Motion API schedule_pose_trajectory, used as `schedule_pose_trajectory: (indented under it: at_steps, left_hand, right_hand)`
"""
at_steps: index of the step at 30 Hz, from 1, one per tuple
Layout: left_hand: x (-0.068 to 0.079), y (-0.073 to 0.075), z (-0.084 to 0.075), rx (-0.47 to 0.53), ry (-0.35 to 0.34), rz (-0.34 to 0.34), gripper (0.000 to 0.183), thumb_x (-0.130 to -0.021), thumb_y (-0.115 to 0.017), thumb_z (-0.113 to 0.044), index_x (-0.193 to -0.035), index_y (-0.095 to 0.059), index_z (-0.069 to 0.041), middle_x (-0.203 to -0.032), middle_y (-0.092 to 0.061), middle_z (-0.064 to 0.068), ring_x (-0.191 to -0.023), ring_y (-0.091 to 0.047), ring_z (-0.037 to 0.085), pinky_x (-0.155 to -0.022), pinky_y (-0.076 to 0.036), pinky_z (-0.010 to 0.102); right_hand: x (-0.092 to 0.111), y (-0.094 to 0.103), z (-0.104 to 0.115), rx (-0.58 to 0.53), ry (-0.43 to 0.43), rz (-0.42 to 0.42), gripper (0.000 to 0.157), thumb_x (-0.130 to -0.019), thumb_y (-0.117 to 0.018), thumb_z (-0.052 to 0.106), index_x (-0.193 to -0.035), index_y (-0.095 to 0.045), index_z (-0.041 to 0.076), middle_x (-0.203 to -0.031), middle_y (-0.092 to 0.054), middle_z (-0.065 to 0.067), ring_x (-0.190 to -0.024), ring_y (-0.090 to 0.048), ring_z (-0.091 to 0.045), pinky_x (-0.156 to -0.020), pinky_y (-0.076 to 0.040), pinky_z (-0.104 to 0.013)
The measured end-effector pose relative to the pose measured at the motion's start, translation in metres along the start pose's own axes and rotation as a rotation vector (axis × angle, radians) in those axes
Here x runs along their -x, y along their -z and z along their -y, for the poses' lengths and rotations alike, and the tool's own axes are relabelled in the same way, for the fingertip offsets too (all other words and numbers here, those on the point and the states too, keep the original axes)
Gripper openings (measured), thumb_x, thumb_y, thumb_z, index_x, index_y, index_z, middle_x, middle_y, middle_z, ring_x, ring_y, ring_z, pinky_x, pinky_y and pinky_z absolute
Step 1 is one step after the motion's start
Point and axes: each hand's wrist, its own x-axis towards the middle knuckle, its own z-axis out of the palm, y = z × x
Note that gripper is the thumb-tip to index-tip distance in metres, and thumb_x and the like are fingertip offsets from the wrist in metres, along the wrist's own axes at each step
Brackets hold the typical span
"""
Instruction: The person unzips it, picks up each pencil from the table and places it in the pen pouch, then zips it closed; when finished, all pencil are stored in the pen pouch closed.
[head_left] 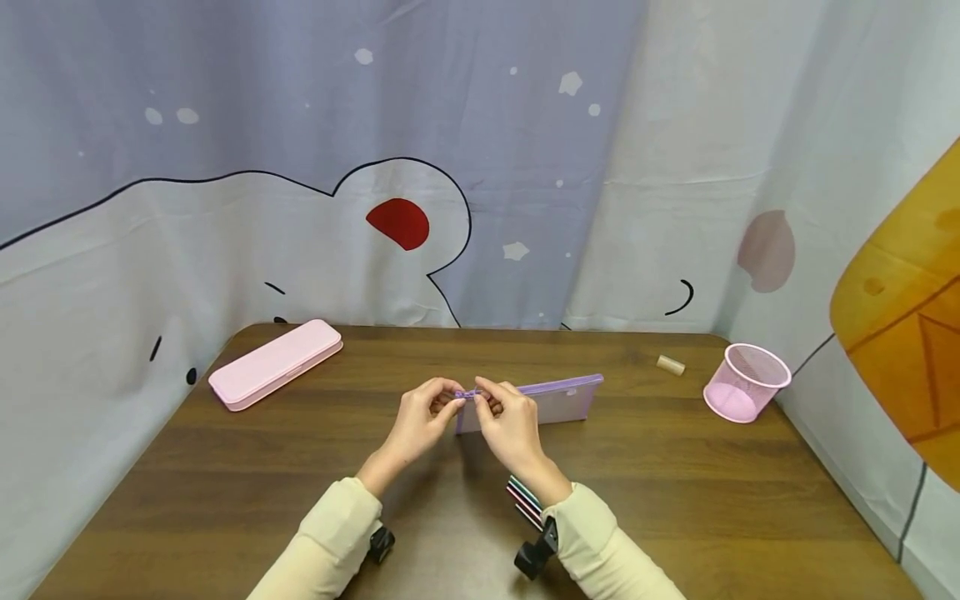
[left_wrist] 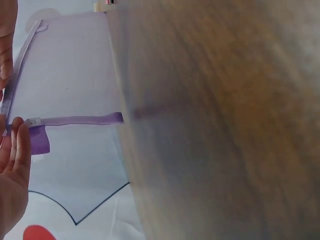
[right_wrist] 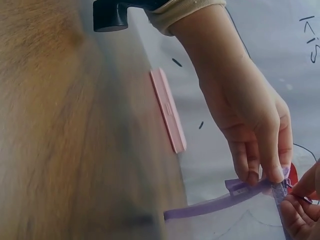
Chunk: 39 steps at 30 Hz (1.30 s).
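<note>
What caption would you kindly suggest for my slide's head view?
Left hand and right hand pinch at the upper corner of a purple-edged translucent rectangular pouch over a brown wooden table.

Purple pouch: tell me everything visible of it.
The pouch is flat and cloudily see-through, apparently plastic, with purple edging, a top zip, a purple side tab and a label reading 25. It is held upright over the table, the left hand and right hand pinching it at one end of the zip. Whether it is closed is unclear.
</note>
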Motion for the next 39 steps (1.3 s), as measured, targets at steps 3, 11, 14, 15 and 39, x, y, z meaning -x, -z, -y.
schedule_pose_trajectory:
  at_steps: [3, 11, 14, 15, 39]
  left_hand:
    - [-0.002, -0.002, 0.003, -0.016, -0.028, 0.011, 0.008, -0.080, -0.062, -0.005, -0.087, -0.062, -0.002, -0.080, -0.063, 0.009, -0.067, -0.060, 0.013, -0.056, -0.050, 0.018]
    - [-0.001, 0.005, 0.011, -0.034, -0.010, -0.016, 0.006, -0.079, -0.063, -0.005, -0.085, -0.062, -0.003, -0.078, -0.063, 0.007, -0.065, -0.058, 0.010, -0.055, -0.050, 0.018]
    - [-0.001, 0.012, 0.015, -0.049, -0.007, -0.023, 0.006, -0.079, -0.063, -0.004, -0.085, -0.062, -0.003, -0.078, -0.064, 0.007, -0.065, -0.059, 0.010, -0.056, -0.050, 0.017]
    - [-0.001, 0.014, 0.016, -0.055, -0.007, -0.026, 0.006, -0.079, -0.063, -0.004, -0.085, -0.062, -0.003, -0.077, -0.064, 0.007, -0.065, -0.058, 0.010, -0.056, -0.050, 0.017]
    - [-0.002, 0.026, 0.018, -0.096, -0.001, -0.044, 0.007, -0.079, -0.064, -0.004, -0.085, -0.062, -0.002, -0.079, -0.064, 0.008, -0.066, -0.059, 0.012, -0.057, -0.051, 0.020]
  right_hand:
    - [0.000, 0.007, -0.002, 0.017, -0.005, -0.003, 0.021, -0.074, -0.064, -0.001, -0.095, -0.068, 0.000, -0.069, -0.063, -0.006, -0.055, -0.054, -0.007, -0.050, -0.046, -0.014]
    - [-0.002, 0.045, -0.029, 0.140, -0.048, -0.067, 0.020, -0.072, -0.066, 0.000, -0.092, -0.070, 0.003, -0.066, -0.063, -0.004, -0.055, -0.054, -0.008, -0.050, -0.046, -0.017]
    - [-0.004, 0.065, -0.046, 0.187, -0.075, -0.085, 0.020, -0.072, -0.066, 0.001, -0.091, -0.070, 0.004, -0.065, -0.063, -0.004, -0.055, -0.053, -0.007, -0.049, -0.045, -0.015]
    - [-0.005, 0.072, -0.051, 0.199, -0.086, -0.091, 0.020, -0.072, -0.067, 0.001, -0.091, -0.070, 0.004, -0.065, -0.064, -0.005, -0.054, -0.053, -0.006, -0.049, -0.044, -0.014]
    - [-0.012, 0.108, -0.082, 0.165, -0.257, -0.136, 0.018, -0.074, -0.068, 0.006, -0.092, -0.070, 0.006, -0.075, -0.068, -0.010, -0.060, -0.053, 0.004, -0.053, -0.041, -0.001]
